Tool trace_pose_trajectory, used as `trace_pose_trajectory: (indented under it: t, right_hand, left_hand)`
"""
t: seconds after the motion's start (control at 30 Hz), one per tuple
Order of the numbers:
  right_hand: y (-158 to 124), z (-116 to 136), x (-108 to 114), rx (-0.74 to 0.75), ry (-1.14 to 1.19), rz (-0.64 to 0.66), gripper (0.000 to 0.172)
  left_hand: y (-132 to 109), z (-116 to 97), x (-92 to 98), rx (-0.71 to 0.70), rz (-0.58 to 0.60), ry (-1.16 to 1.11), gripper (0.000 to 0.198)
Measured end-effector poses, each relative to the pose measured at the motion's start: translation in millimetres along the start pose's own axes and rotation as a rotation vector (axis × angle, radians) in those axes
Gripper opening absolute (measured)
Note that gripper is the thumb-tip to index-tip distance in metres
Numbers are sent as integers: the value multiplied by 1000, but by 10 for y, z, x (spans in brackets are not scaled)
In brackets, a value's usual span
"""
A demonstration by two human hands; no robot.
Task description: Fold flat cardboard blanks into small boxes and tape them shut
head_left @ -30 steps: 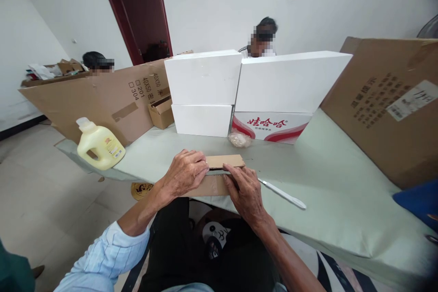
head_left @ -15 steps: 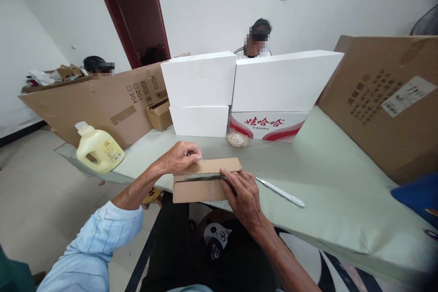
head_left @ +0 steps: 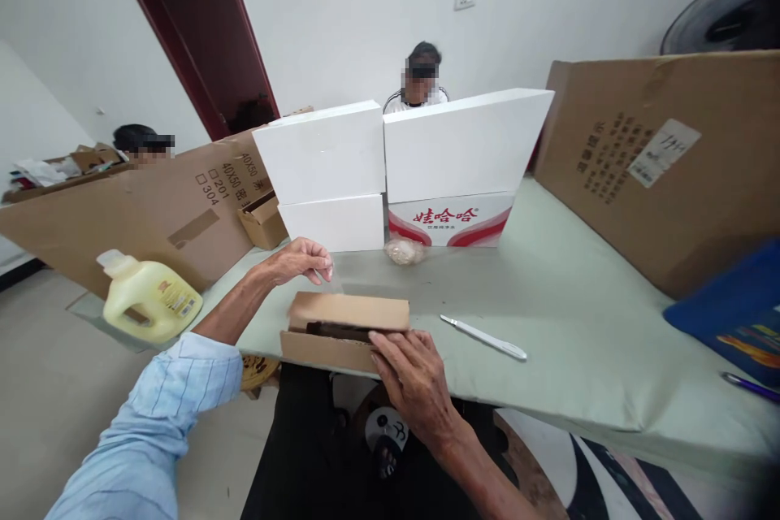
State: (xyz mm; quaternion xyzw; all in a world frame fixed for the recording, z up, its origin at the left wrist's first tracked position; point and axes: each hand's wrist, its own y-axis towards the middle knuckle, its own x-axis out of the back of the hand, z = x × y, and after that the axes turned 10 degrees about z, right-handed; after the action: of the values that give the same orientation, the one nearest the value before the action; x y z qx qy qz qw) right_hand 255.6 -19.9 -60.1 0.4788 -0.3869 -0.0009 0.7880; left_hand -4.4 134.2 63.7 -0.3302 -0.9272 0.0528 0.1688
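Here we are at the table's near edge, twelve o'clock pointing straight away from us, and there sits the cardboard box (head_left: pixel 348 312), right in front of our lap! Its long axis runs close to nine-to-three. Our left hand (head_left: pixel 303 260) hangs above the cloth beyond it, so from there the box lies at about five o'clock, near but apart. Our right hand (head_left: pixel 415 378) is the nearer one, in contact: it holds the three o'clock end, fingers over the top, and from its knuckles the box stretches off toward ten. Look at the left: fingers curled in, tips drawn narrow, and whether they pinch something thin and clear we cannot tell. Now the box itself: plain brown, long and low, its top flaps parted by a dark slot, the far one slightly blurred; what lies inside we can't make out. Round the dial, a white-handled knife (head_left: pixel 484 337) rests at three, a clear-wrapped bundle (head_left: pixel 404 251) at one, and the yellow jug (head_left: pixel 151 301) over toward nine.
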Motion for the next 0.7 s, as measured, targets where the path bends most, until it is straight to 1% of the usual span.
trace_pose_trajectory:
  t: [0.07,0.17,0.3,0.37,0.4,0.47,0.57,0.7]
  right_hand:
    - [-21,-7,-16,-22,2,-25,23]
    - [-47,-32,-33,-50,31,-68,36]
    - [-60,-42,-38,-93,88,-79,62]
    - [-49,-37,-34,-128,103,-91,71]
    - [-39,-35,-30,-135,97,-86,73]
    - [-18,-33,-22,-123,58,-50,69]
    - [2,-29,-16,-75,-5,-1,54]
    - [-9,-15,-28,-67,-31,2,40]
  left_hand:
    - [112,11,7,17,25,-10,45]
    - [192,25,-66,27,63,-41,49]
    - [134,-3,-203,-27,77,-87,49]
    - [76,-41,-245,-49,92,-97,46]
    - [48,-62,-255,-57,101,-95,45]
    - [6,-98,-256,-72,113,-77,44]
    - [-28,-133,-209,-91,103,-50,44]
    - [-34,-174,-104,-103,61,-43,44]
